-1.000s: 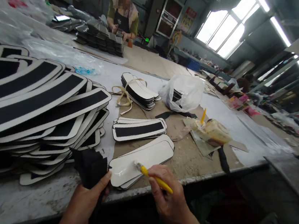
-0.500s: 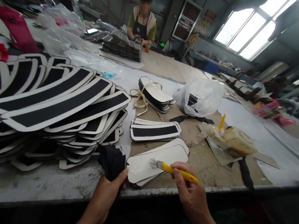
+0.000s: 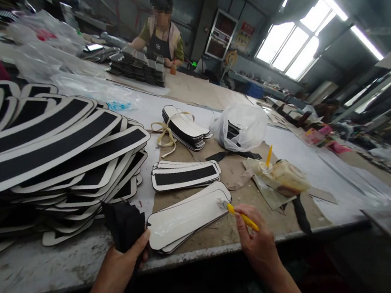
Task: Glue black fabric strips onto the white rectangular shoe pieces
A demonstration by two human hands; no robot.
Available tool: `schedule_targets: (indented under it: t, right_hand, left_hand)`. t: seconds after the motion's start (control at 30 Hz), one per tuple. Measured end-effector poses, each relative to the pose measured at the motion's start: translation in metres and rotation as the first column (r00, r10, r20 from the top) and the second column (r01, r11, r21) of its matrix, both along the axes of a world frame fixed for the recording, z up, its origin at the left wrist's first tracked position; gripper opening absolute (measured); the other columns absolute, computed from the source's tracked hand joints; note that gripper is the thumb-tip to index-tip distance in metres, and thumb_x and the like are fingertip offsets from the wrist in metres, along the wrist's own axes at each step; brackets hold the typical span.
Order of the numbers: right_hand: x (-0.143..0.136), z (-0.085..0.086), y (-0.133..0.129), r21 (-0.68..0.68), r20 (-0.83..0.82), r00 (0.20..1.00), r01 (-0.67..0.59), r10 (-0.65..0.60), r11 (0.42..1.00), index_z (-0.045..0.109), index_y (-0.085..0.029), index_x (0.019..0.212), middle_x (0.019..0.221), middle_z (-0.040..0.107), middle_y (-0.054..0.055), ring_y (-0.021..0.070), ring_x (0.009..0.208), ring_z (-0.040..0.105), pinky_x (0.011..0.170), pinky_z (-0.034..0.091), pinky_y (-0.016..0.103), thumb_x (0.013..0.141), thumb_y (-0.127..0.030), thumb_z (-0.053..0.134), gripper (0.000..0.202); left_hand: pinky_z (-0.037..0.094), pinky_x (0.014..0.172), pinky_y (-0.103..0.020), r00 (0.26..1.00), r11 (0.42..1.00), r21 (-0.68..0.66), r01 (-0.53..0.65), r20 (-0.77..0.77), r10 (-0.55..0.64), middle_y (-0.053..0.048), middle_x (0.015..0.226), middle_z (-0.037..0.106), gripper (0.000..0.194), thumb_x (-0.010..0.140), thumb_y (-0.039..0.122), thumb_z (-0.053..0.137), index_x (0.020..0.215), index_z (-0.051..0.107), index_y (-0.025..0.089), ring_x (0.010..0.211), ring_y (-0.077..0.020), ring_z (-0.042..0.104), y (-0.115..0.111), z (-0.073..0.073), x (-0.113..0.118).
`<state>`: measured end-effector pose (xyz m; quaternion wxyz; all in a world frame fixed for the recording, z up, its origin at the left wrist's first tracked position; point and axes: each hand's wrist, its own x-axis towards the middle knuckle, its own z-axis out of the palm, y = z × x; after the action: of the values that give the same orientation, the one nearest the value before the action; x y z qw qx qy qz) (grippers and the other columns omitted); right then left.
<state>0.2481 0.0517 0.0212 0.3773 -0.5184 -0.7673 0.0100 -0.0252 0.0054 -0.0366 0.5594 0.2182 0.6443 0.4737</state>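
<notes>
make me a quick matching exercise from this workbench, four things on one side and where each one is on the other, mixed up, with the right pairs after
Things
1. brush
2. black fabric
3. plastic bag
4. pale tie

Places
A. looped over a small stack
B. in the left hand
C. around some dark pieces
D. in the right hand, its tip on a white piece

Right pairs: 1-D, 2-B, 3-C, 4-A

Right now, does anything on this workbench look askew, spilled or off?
The big pile of black-and-white pieces looks askew: its pieces fan out at differing angles, while the small stack of like pieces sits fairly even. I can't make out any clear spill.
</notes>
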Motion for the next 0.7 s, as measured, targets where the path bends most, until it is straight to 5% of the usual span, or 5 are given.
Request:
schedule_targets:
  t: [0.2, 0.33, 0.5, 0.7]
  right_hand:
    - [-0.006, 0.007, -0.01, 0.047, -0.027, 0.999, -0.046, 0.047, 0.998, 0.059, -0.02, 0.1, 0.095, 0.062, 0.008, 0.0192, 0.094, 0.059, 0.084, 0.049, 0.034, 0.083, -0.013, 0.052, 0.019]
    - [-0.04, 0.014, -0.026, -0.127, -0.262, 0.959, -0.145, 0.108, 0.981, 0.06, -0.02, 0.096, 0.093, 0.061, 0.006, 0.0183, 0.089, 0.06, 0.078, 0.051, 0.031, 0.085, -0.017, 0.05, 0.015]
    - [-0.08, 0.008, -0.032, -0.33, -0.521, 0.846, -0.319, 0.11, 0.888, 0.06, -0.019, 0.092, 0.089, 0.061, 0.006, 0.0153, 0.071, 0.062, 0.064, 0.054, 0.028, 0.088, -0.026, 0.047, 0.016]
    - [-0.063, -0.009, -0.023, -0.364, -0.428, 0.903, -0.2, 0.028, 0.909, 0.06, -0.017, 0.091, 0.087, 0.062, 0.008, 0.0177, 0.073, 0.063, 0.063, 0.054, 0.029, 0.086, -0.036, 0.049, 0.023]
  left_hand:
    - [0.035, 0.044, -0.023, 1.0, 0.999, 0.041, 0.001, -0.005, 0.0, 0.001, 0.049, 0.052, 0.04, 0.059, 0.051, 0.071, 0.068, 0.06, 0.015, 0.047, -0.0123, 0.044, 0.0, 0.006, 0.003]
    - [0.034, 0.044, -0.022, 1.0, 0.998, 0.057, 0.004, -0.027, -0.003, 0.001, 0.049, 0.052, 0.036, 0.064, 0.05, 0.067, 0.067, 0.059, 0.015, 0.047, -0.0115, 0.044, -0.001, 0.009, 0.005]
    - [0.033, 0.043, -0.021, 1.0, 0.995, 0.098, 0.012, -0.007, -0.011, 0.002, 0.049, 0.051, 0.033, 0.068, 0.047, 0.065, 0.066, 0.058, 0.015, 0.046, -0.0104, 0.043, -0.001, 0.006, 0.005]
    - [0.032, 0.042, -0.021, 0.998, 0.994, 0.098, -0.043, 0.042, 0.039, 0.001, 0.049, 0.051, 0.03, 0.065, 0.043, 0.067, 0.064, 0.058, 0.015, 0.045, -0.0102, 0.043, -0.003, 0.006, 0.007]
